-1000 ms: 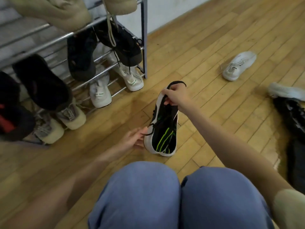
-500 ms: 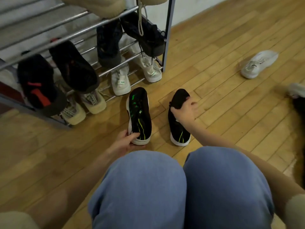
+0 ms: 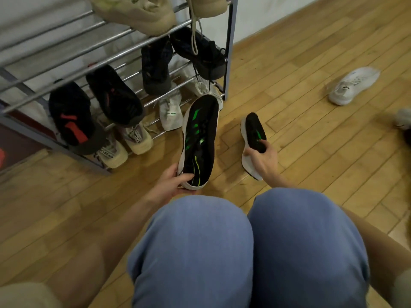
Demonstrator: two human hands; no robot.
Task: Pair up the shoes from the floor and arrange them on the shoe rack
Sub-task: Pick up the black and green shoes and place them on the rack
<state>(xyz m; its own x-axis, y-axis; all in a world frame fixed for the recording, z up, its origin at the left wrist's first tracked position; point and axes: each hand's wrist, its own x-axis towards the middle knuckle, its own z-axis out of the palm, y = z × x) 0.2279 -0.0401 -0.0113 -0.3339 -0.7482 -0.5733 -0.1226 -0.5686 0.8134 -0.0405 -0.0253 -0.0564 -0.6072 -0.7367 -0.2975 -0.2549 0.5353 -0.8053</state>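
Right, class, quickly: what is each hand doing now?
Left hand: gripping the heel of one black-and-green shoe.
Right hand: gripping the other black-and-green shoe.

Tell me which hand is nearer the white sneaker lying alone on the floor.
Right. The right hand, gripping a black shoe, lies nearer the white sneaker; the left hand is farther, by the rack.

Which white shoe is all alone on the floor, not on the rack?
The white sneaker far right on the wooden floor. The other pale shoes sit on the shoe rack's bottom rails.
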